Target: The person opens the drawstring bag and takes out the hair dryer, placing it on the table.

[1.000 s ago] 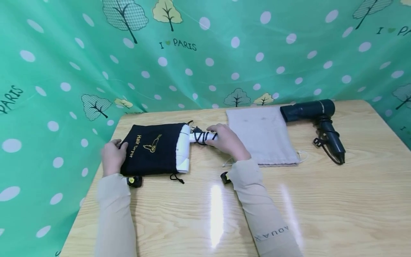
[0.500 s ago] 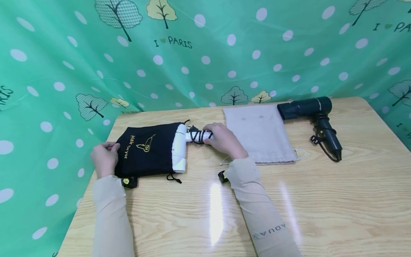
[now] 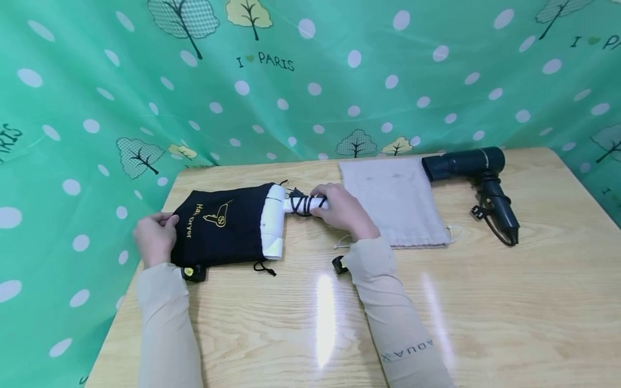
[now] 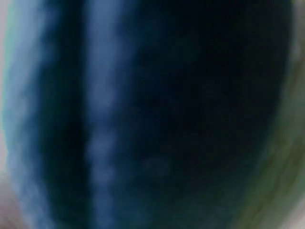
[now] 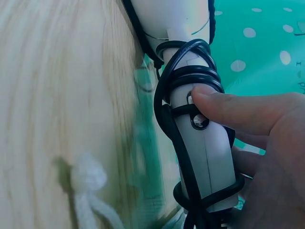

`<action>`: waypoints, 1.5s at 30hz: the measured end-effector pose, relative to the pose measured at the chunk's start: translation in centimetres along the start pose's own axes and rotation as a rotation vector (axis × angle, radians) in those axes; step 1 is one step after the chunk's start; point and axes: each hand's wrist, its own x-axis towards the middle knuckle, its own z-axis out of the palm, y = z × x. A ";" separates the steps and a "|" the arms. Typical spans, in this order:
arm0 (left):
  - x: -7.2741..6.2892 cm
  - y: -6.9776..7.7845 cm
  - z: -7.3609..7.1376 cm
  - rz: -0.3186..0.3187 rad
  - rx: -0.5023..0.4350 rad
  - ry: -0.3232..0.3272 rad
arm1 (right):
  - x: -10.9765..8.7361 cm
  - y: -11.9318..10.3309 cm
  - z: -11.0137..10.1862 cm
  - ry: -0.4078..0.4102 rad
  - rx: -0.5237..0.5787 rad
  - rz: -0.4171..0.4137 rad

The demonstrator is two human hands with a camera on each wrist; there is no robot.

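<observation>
A white hair dryer [image 3: 273, 223] lies at the left of the table, its barrel partly inside a black drawstring bag [image 3: 218, 237] with gold "Hair Dryer" print. Its handle [image 5: 205, 148], wound with black cord [image 5: 195, 76], sticks out to the right. My right hand [image 3: 343, 211] grips that handle, thumb across the top near the switch in the right wrist view. My left hand [image 3: 156, 237] pinches the closed left end of the bag between thumb and fingers. Dark blurred cloth of the bag [image 4: 190, 109] fills the left wrist view.
A pale grey drawstring bag [image 3: 393, 205] lies flat right of my right hand. Beside it a black hair dryer [image 3: 485, 167] with wrapped cord rests at the table's back right. A green patterned curtain [image 3: 310, 118] hangs behind the wooden table [image 3: 271, 334].
My left hand has moved left, drawing the bag's closed end out with it; the cloth there is stretched to a point. My right hand keeps its hold on the handle.
</observation>
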 end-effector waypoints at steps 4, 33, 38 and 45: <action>0.1 0.4 0.1 0.015 0.001 0.005 | -0.1 0.6 -0.2 0.001 0.018 0.004; 0.0 -0.1 -0.7 -0.042 0.000 -0.042 | -0.6 1.4 -1.5 0.014 0.016 0.031; -0.4 1.2 -0.8 0.060 0.019 -0.096 | -0.4 1.1 -1.4 -0.025 0.017 0.034; -0.7 2.5 0.4 0.351 0.072 -0.377 | -0.1 0.8 -0.5 -0.050 -0.021 0.059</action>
